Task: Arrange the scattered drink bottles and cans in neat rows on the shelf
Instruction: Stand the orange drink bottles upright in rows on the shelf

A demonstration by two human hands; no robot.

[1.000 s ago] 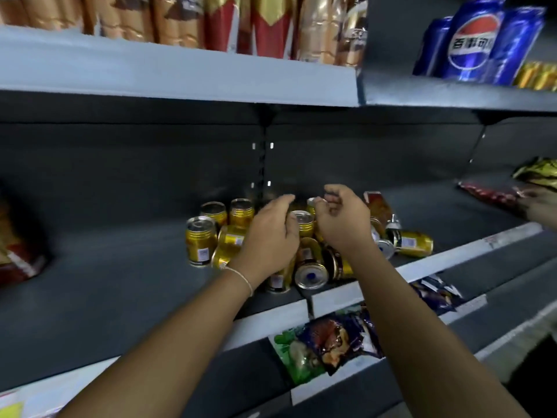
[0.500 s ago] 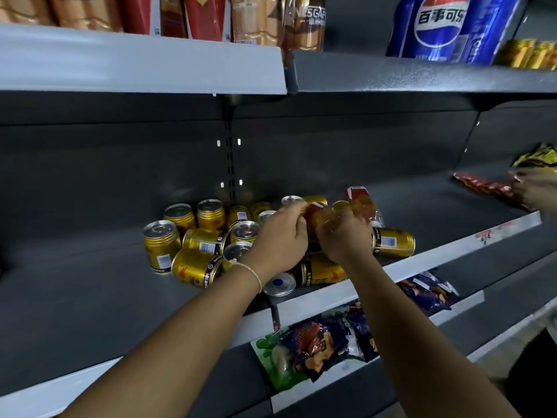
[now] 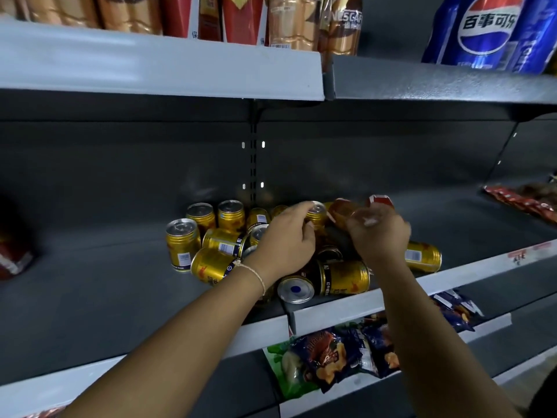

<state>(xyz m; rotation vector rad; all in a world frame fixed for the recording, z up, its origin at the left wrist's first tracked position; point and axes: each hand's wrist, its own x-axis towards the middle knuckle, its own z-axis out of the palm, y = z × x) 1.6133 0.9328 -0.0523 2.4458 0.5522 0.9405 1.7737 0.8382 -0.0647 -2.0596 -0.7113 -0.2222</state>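
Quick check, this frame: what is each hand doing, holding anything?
Left hand: fingers curled over the top of an upright gold can, gripping it.
Right hand: blurred, fingers curled around a reddish bottle; looks like it holds it.

Glossy gold metal cans (image 3: 343, 279) lie on a matt dark-grey shelf (image 3: 90, 297) above shiny plastic snack bags (image 3: 325, 357).
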